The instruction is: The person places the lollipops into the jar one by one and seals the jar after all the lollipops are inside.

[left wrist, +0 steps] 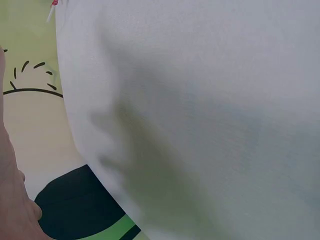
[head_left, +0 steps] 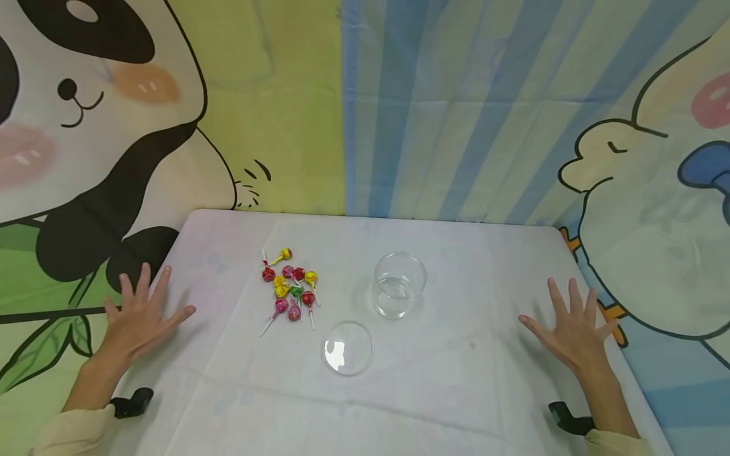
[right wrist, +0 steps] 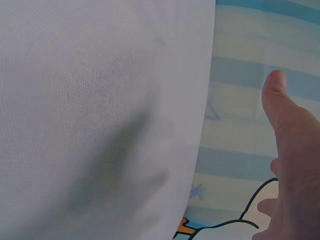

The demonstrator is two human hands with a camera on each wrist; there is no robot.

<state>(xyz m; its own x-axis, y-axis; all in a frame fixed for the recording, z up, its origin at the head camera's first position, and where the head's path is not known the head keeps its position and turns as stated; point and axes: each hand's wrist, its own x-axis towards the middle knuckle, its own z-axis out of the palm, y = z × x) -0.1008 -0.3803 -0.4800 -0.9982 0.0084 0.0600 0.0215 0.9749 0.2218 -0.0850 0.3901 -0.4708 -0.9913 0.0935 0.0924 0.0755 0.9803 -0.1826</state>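
Note:
My left hand [head_left: 137, 320] hovers at the table's left edge with its fingers spread, holding nothing. Over the right edge is my right hand [head_left: 573, 332], fingers also spread, likewise holding nothing. Between them, left of centre, lies a loose group of several lollipops [head_left: 281, 305] in red, yellow, pink and green wrappers with white sticks. A clear round jar [head_left: 398, 288] stands right of the lollipops. Nearer to me lies a clear round lid [head_left: 348, 348], flat and catching a bright reflection. Part of my right hand [right wrist: 300, 160] shows in the right wrist view, thumb extended.
A white cloth covers the table [head_left: 433, 386]. Behind it hangs a cartoon backdrop [head_left: 445, 114] with a panda on the left and blue stripes. One lollipop [left wrist: 54, 4] peeks in at the top of the left wrist view. Hand shadows fall on the cloth.

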